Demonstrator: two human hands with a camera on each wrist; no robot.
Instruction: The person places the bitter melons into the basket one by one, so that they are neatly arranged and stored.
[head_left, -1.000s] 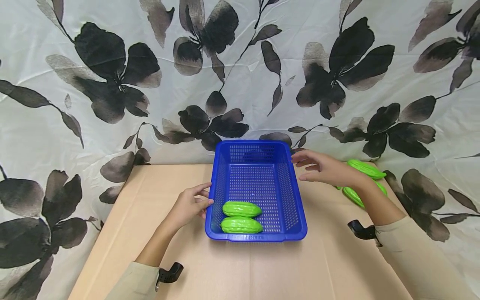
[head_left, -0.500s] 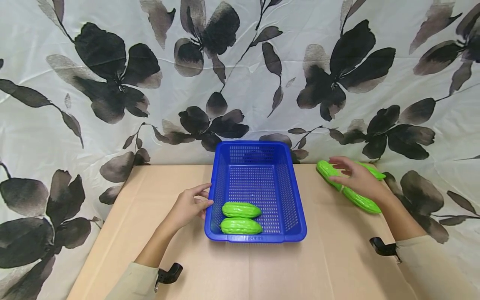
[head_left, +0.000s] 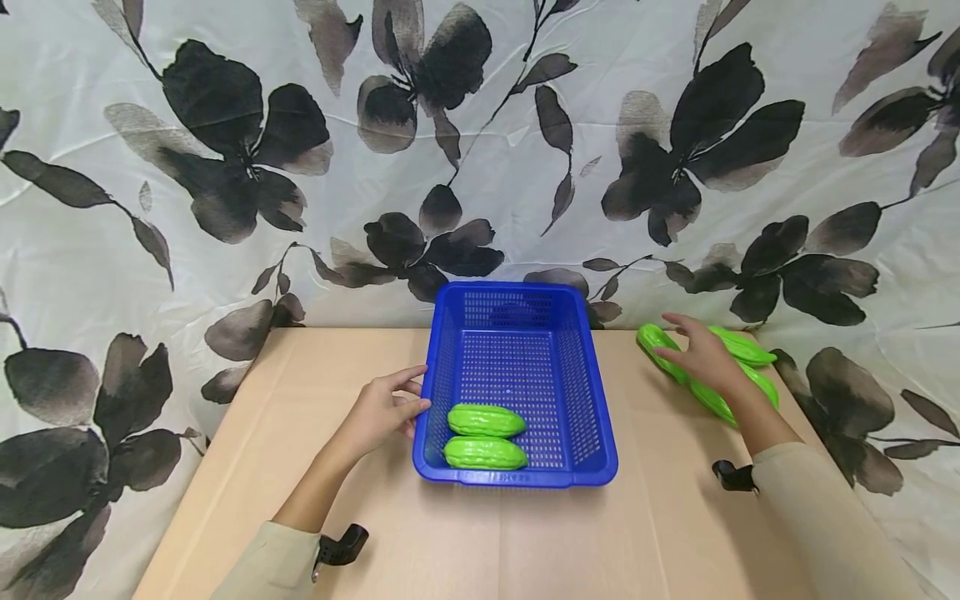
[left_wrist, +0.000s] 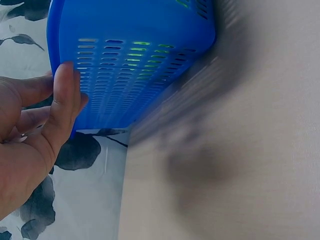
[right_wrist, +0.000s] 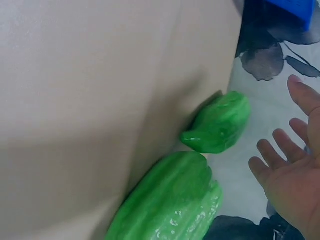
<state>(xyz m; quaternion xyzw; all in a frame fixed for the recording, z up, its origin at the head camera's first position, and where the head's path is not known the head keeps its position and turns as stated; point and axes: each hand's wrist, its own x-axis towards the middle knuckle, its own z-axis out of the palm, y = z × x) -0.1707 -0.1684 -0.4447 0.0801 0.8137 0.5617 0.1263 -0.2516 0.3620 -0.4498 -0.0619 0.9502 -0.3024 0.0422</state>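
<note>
A blue plastic basket [head_left: 551, 392] with perforated sides rests mid-table. Side by side at its near left corner lie two bright green bitter melons [head_left: 486, 452]. My left hand [head_left: 382, 412] holds the basket's left edge, fingertips against the outer wall just below the rim [left_wrist: 56, 30]. Over at the table's far right, more green bitter melons [head_left: 654, 340] lie close together. My right hand [head_left: 705, 358] hovers over them with fingers spread. In the right wrist view, that hand is beside two bitter melons [right_wrist: 167, 195], its fingers apart from them.
The tan tabletop [head_left: 555, 542] ends at a white cloth backdrop [head_left: 540, 167] with dark flowers, which stands behind and at both sides. A small black device [head_left: 343, 546] is worn at the left wrist, another black device [head_left: 733, 477] at the right.
My right hand has moved away from the basket's right rim to the bitter melons at the far right. The left hand and the basket stay put.
</note>
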